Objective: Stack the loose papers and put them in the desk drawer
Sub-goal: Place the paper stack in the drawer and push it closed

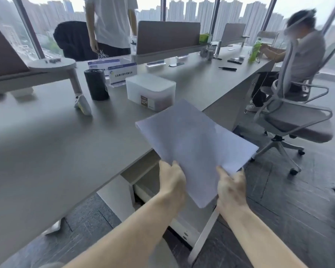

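A stack of white papers (193, 147) is held in the air, tilted, over the desk's front edge and the space below it. My left hand (172, 180) grips the stack's near left edge. My right hand (231, 187) grips its near right corner, thumb on top. Under the grey desk (52, 151) a white drawer unit (143, 188) stands with its top drawer pulled out; the papers and my arms cover most of the drawer's inside.
On the desk stand a translucent plastic box (151, 89), a black roll (96, 84) and acrylic sign holders (122, 73). An empty office chair (292, 120) sits to the right. One person sits at the far right, another stands behind the desk.
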Tool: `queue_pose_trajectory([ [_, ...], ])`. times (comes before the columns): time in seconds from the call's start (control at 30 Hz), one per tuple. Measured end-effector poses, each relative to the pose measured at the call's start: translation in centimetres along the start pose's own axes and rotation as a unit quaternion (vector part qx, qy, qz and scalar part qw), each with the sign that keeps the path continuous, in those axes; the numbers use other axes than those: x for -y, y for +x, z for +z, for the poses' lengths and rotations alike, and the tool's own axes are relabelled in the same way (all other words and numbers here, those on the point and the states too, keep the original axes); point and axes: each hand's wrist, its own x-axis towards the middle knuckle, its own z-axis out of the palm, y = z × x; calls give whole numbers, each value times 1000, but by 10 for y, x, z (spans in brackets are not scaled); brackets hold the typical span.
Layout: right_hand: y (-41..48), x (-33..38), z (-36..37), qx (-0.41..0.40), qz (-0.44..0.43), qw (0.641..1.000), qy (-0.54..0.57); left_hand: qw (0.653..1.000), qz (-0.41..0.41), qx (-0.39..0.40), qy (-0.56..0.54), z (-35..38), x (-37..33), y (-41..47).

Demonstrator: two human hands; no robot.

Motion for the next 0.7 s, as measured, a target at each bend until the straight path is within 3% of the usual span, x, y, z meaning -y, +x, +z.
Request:
queue_pose_trajectory([
  [0.17,25,0,-46,-35,24,994,-96,985,-63,88,135,-2,26,13],
  [0.27,37,14,-69,-42,55,986,-151,969,-44,43,239,-23,10,31],
  [0.37,44,28,-88,-42,85,975,-203,938,46,-22,343,-56,-12,52],
  [0.43,45,33,-90,-35,102,968,-227,880,73,15,470,-71,-17,65],
  [0.5,46,33,-79,-20,120,962,-243,789,83,50,607,-79,-12,76],
  [0.57,50,25,-61,2,132,958,-253,727,87,47,679,-82,-6,85],
  [0.7,63,-1,-14,25,163,950,-267,691,146,34,707,-89,4,92],
])
